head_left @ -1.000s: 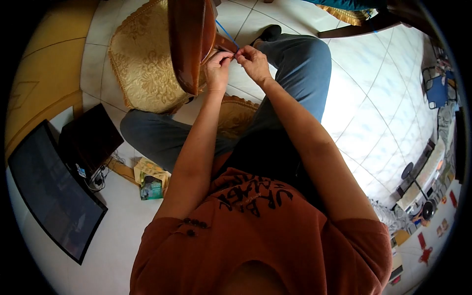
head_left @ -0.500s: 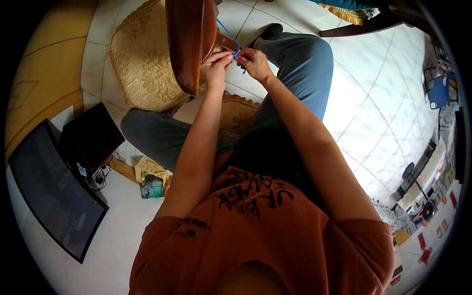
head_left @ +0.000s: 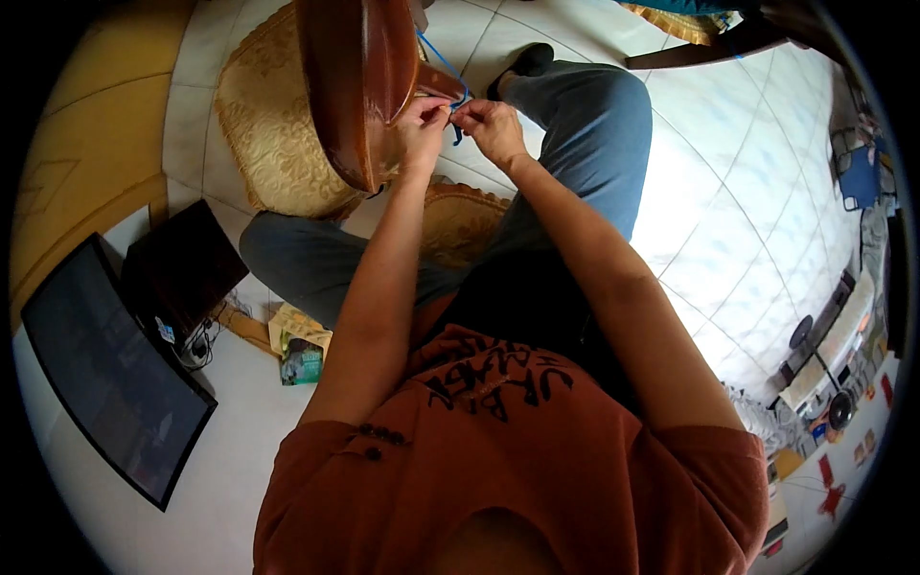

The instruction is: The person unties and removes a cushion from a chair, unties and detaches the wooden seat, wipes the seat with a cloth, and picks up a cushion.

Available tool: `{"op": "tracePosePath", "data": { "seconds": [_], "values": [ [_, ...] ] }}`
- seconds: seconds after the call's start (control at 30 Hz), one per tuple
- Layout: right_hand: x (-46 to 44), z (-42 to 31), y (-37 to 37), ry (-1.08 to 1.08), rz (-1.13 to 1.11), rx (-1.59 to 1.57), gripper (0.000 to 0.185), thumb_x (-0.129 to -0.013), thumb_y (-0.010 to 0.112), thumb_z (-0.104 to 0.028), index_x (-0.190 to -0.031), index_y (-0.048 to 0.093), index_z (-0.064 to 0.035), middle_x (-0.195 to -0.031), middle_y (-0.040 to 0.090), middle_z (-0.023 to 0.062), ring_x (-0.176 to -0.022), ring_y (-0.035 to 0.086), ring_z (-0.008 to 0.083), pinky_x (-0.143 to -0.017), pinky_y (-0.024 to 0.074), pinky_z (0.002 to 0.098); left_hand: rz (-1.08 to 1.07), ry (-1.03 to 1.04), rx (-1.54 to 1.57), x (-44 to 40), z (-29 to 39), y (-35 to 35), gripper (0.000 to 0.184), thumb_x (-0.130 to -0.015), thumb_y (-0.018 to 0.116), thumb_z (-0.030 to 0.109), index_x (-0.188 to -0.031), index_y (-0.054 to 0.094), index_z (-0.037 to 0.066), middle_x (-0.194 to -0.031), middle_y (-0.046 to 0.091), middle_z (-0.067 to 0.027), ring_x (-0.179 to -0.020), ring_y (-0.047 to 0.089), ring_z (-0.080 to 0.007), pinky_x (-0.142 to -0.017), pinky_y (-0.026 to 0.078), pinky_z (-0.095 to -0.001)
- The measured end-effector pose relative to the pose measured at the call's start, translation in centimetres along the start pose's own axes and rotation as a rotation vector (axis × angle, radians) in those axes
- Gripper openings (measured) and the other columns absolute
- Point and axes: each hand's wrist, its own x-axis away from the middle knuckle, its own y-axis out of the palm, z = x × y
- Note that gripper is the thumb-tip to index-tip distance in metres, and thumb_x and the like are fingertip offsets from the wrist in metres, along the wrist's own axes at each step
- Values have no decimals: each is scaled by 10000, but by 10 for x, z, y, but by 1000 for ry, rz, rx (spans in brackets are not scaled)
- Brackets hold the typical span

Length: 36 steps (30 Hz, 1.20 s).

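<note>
Sitting with knees parted, a person [head_left: 517, 422] in a rust-coloured shirt [head_left: 585, 489] with dark lettering and grey-blue trousers [head_left: 599, 144] reaches both bare arms forward, away from the lap. Patterned gold fabric with a frilled edge, a lower cushion [head_left: 462, 228], shows between the legs. Out past it the two hands come close together, the left hand [head_left: 420, 131] and the right hand [head_left: 492, 131] nearly meeting, fingertips of each pinched on a thin blue cord [head_left: 442, 57]. A short dark-blue end hangs down between them; from where I stand I can't make out the exact shape of the cord inside the fingers. Beyond the pinch the cord slants up toward the far edge of a glossy brown wooden panel [head_left: 362, 86], which stands just to the left of the hands. A narrow wooden bar [head_left: 438, 82] sits right by the fingertips. On the panel's other side spreads a larger gold cushion [head_left: 273, 125], brocaded and frilled. Near the left leg is a yellow-and-green packet [head_left: 303, 355], with a dark box [head_left: 182, 264] and a black-framed screen [head_left: 120, 374] farther left. Past the right leg, pale tiles [head_left: 733, 182] run toward a cluttered edge of the room, and a dark wooden leg [head_left: 704, 55] stretches across beyond the black shoe [head_left: 533, 60].
</note>
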Motion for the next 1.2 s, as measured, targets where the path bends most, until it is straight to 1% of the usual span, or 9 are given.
{"op": "tracePosePath", "data": {
  "seconds": [0.07,0.13,0.2,0.3,0.63,0.9,1.1,1.17,1.2],
  "values": [
    [7,-22,-10,-198,220,372,115,-774,659,-194,-825,697,-98,-788,665,120,-689,636,291,-627,497,368,-17,-14,3,1,1,-1,92,-815,638,66,-899,661,37,-800,647,-12,-643,568,-67,-525,419,-215],
    [3,-18,-13,-255,232,404,117,-768,663,-210,-828,702,-118,-834,664,117,-724,630,313,-632,504,389,-21,-102,43,4,8,1,103,-824,624,68,-918,646,33,-779,640,-6,-617,560,-66,-520,421,-210],
    [2,-15,-11,-416,182,424,113,-771,658,-201,-849,701,-132,-838,661,111,-716,629,307,-629,504,389,-11,-96,48,4,8,2,110,-821,622,61,-925,638,29,-787,638,-11,-603,555,-69,-517,420,-209],
    [0,-10,-9,-500,161,408,121,-787,639,-190,-879,700,-140,-828,659,113,-710,626,311,-616,505,386,2,-66,69,5,6,2,129,-815,617,48,-941,623,21,-807,634,-23,-582,547,-77,-509,417,-209],
    [-3,-6,-7,-526,153,543,135,-810,600,-185,-899,701,-169,-817,663,104,-661,636,277,-564,508,376,10,-65,135,3,3,2,151,-800,619,13,-939,562,24,-783,605,-32,-537,514,-78,-469,388,-206],
    [-8,-4,-6,-631,136,663,128,-815,571,-166,-890,674,-159,-770,656,96,-638,635,256,-526,494,364,-23,-45,130,4,7,1,165,-806,617,-5,-954,553,27,-792,608,-39,-550,525,-83,-480,394,-207],
    [-7,-8,-8,-647,107,812,144,-822,547,-155,-911,659,-163,-754,658,67,-630,641,222,-500,482,345,-45,-8,73,10,8,-4,236,-810,598,-11,-1040,551,19,-853,622,-56,-723,572,-111,-602,451,-230],
    [-9,-8,-10,-658,92,810,151,-814,545,-151,-916,656,-163,-751,659,63,-630,642,217,-502,484,343,-47,19,47,11,2,-7,250,-812,580,-21,-1059,553,-1,-885,627,-67,-815,577,-125,-682,474,-245],
    [-9,-8,-10,-669,76,810,158,-807,544,-146,-921,652,-163,-748,659,58,-631,644,213,-504,486,341,-46,19,45,10,-2,-8,250,-812,580,-21,-1059,553,-1,-885,627,-67,-815,577,-125,-682,474,-245]
  ]
}}
